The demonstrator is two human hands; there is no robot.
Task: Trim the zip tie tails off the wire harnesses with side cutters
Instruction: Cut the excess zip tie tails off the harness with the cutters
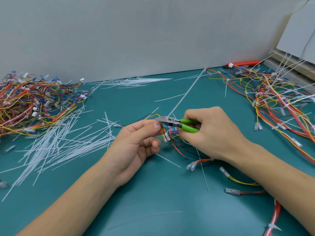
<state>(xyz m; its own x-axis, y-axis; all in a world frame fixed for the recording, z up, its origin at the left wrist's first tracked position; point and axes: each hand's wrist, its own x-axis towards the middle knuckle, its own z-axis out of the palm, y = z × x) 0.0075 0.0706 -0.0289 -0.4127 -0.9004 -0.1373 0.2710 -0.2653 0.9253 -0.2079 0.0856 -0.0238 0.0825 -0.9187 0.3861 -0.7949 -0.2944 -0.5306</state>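
Wire harness [172, 133] held up just above the middle of the worktop [153, 193], thin red, yellow, blue and black leads trailing down from it to the right. Pinched by the left hand [136, 143], thumb and forefinger closed on the bundle, other fingers curled beneath. Long white zip tie tail [185, 94] rising from the pinch point toward the far wall. Side cutters [177, 123] with green handles gripped in the right hand [209, 132], fingers wrapped round both handles, grey head pressed against the left thumb tip right at the base of the tail; whether the blades have met, cannot tell.

Teal mat covering the worktop. Scattered cut tails [56, 145] lying in a loose fan to the left of the hands, a further bunch [133, 81] near the far edge. Tangled heap of harnesses [34, 103] at far left. Second heap of harnesses [276, 99] at right, long white tails sticking out in all directions. Red flat object [245, 63] against the back edge, only partly visible. Plain pale grey wall [119, 34] behind. Stacked pale boards or sheets [300, 41] at upper right.
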